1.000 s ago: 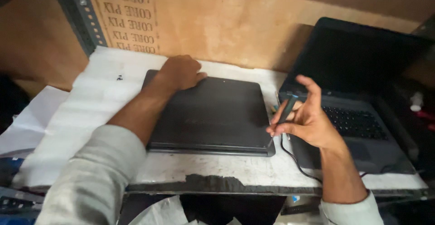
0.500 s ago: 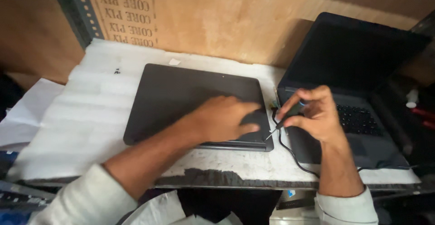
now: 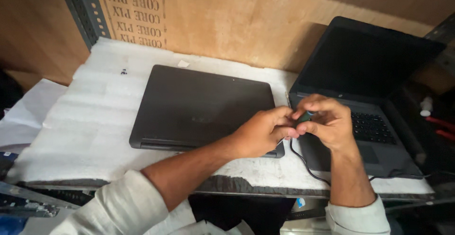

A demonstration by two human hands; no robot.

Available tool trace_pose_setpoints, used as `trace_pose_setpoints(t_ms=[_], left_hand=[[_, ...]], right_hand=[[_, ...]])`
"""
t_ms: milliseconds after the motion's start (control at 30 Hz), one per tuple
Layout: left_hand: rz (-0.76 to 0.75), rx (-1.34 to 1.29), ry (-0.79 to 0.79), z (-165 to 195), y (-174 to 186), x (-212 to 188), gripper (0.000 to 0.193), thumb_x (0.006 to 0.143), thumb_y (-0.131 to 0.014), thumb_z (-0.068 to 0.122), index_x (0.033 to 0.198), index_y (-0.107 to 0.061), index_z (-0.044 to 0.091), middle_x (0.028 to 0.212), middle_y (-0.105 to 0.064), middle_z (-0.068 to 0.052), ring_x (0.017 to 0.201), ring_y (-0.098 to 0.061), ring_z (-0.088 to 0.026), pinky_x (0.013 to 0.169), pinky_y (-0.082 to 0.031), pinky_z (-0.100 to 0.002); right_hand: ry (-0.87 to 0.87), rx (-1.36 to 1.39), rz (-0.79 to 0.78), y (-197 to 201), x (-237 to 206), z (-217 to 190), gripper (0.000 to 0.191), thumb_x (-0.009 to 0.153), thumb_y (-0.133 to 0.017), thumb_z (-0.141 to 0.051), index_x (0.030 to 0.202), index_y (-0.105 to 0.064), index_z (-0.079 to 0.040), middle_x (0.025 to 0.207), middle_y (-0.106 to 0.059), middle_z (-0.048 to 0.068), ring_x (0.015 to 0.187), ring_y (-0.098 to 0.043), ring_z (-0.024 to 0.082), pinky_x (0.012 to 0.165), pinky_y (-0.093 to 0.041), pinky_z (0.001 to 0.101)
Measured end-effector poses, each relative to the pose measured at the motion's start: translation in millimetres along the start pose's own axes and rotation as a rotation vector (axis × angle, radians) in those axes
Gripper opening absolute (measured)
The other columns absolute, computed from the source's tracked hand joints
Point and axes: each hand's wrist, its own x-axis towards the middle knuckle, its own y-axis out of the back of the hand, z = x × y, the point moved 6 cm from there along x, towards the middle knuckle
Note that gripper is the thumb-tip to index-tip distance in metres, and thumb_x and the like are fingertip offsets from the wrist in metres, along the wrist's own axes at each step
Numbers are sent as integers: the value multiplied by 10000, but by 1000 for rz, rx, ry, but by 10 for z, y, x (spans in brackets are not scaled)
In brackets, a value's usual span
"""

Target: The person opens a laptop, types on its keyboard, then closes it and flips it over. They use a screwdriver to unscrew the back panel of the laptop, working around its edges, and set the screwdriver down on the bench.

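Note:
My right hand (image 3: 329, 123) grips a small dark screwdriver (image 3: 304, 117) with a teal part. Most of the tool is hidden by fingers. My left hand (image 3: 263, 133) meets it from the left, fingertips pinched on the tool's end. Both hands hover over the gap between two laptops. A closed dark laptop (image 3: 199, 104) lies flat on a white foam sheet (image 3: 85, 121), under my left wrist. An open dark laptop (image 3: 369, 59) with a black screen stands to the right, its keyboard behind my right hand.
A black cable (image 3: 303, 161) runs down from between the laptops over the bench's front edge. Tiny dark screws (image 3: 123, 72) lie at the foam's far left. A cardboard sheet (image 3: 137, 7) and a metal upright (image 3: 78, 7) back the bench. Red-handled tools (image 3: 443, 128) lie far right.
My left hand slid from the closed laptop's far left corner across its lid to the right and now touches the screwdriver. My right hand lowered and curled around the tool.

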Motion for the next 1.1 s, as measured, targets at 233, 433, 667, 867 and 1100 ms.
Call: trace_pose_setpoints(t_ms=[233,433,667,867,1100], left_hand=[[-74,-182,-28,-186,-35,71,94,1052,-548,-7,1129,-581,-50,1044,-750,-149,953,-721,-161,835,-581,-301],[-60,-392,-30,-261,-12,95,168,937,-722,-20,1060,-608,-35,1009,-718,-101,968,-700,-135,844,-576,-300],[115,-170,-76,-118,-35,22,204,905,-787,22,959,-592,6,897,-704,-51,888,-665,-62,747,-563,-265],[250,80,-83,61,-12,-60,362,818,-903,165,879,-577,17,739,-684,-53,720,-613,-48,629,-548,-262],[185,76,-77,35,-1,-6,569,734,-936,227,1083,-553,-6,876,-671,-84,824,-628,-90,740,-552,-304]], right_hand=[[46,59,48,-24,-37,76,511,821,-832,81,1236,-627,-135,1073,-651,108,1005,-665,206,846,-579,336],[44,148,-72,-10,-19,77,455,859,-823,43,1238,-669,-156,1046,-704,126,1000,-667,231,876,-575,372],[75,116,-78,7,-26,36,486,863,-827,-5,1304,-716,-178,1025,-722,125,931,-681,225,862,-568,376],[6,218,-141,-19,-55,7,458,957,-745,-14,1374,-708,-199,1076,-737,183,1041,-689,318,931,-585,456],[-31,288,-169,-37,-44,-14,494,968,-742,32,1414,-710,-178,1074,-690,172,1064,-662,299,967,-566,476]])
